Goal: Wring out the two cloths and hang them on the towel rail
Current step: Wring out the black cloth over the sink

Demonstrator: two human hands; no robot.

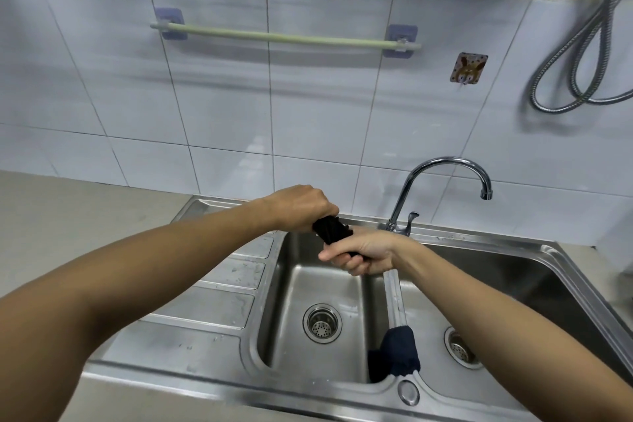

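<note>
Both my hands grip one black cloth (333, 230), twisted into a tight roll above the left sink basin (325, 291). My left hand (303, 207) is shut on its far end and my right hand (359, 255) on its near end. A second dark blue cloth (399, 351) lies draped over the divider between the two basins, near the front. The pale green towel rail (284, 37) is on the tiled wall above, with nothing hanging on it.
A chrome tap (445, 169) curves over the right basin (520, 288). A ribbed steel drainboard (212, 305) lies to the left. A metal hose (589, 55) loops down the wall at right, beside a small sticker hook (468, 67).
</note>
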